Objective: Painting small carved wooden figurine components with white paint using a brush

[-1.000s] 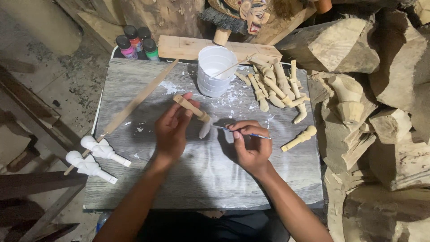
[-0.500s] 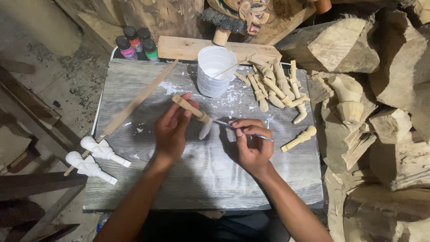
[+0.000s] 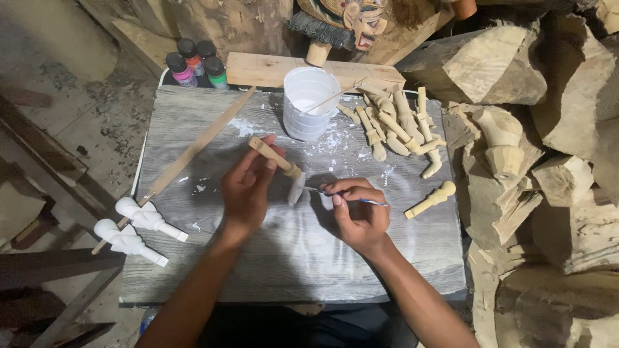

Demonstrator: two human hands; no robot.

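Note:
My left hand [image 3: 248,187] grips a small carved wooden piece [image 3: 278,162] by its bare stem; the lower end of the piece is coated white. My right hand [image 3: 358,212] pinches a thin paintbrush [image 3: 351,197] whose tip touches that white end. Both hands hover over the middle of a grey wood-grain board [image 3: 290,258]. A white plastic cup [image 3: 309,103] of white paint, with a stick leaning in it, stands just beyond the hands.
Two white-painted carved pieces [image 3: 138,229] lie at the board's left edge beside a long wooden stick [image 3: 193,151]. Several unpainted carved pieces [image 3: 393,125] are piled at the back right, one [image 3: 431,200] lying apart. Paint bottles [image 3: 193,64] stand behind; rough wood blocks [image 3: 548,161] stack on the right.
The brush tip has shifted slightly along the white end of the held piece. Both hands stay in nearly the same place.

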